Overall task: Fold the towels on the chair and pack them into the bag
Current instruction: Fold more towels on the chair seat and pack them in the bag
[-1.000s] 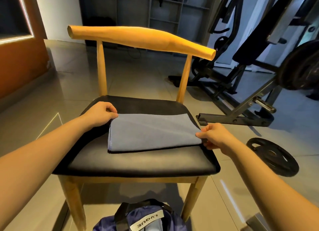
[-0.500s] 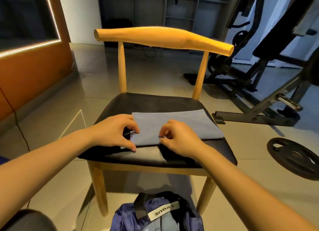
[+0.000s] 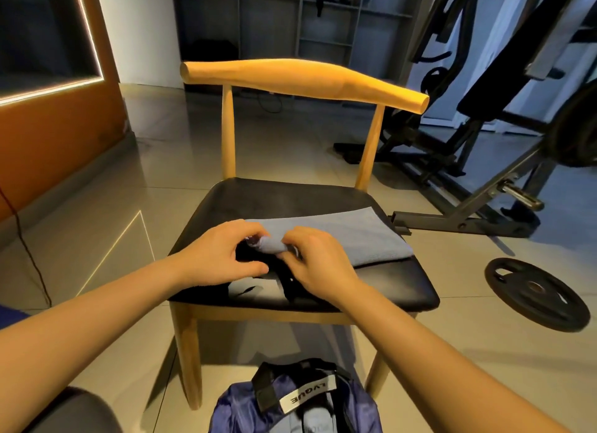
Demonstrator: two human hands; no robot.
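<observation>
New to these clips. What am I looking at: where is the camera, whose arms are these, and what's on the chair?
There is no machine here. A person wears a wide-angle camera on the head, looking forward and down, so the two bare arms are their own. The left hand and right hand both pinch the left end of a grey-blue towel, curled into a small roll between them. The rest of it lies flat on the black seat of the chair. A blue bag sits on the floor in front of the chair. Gym gear stands to the right, with a weight plate on the floor.
</observation>
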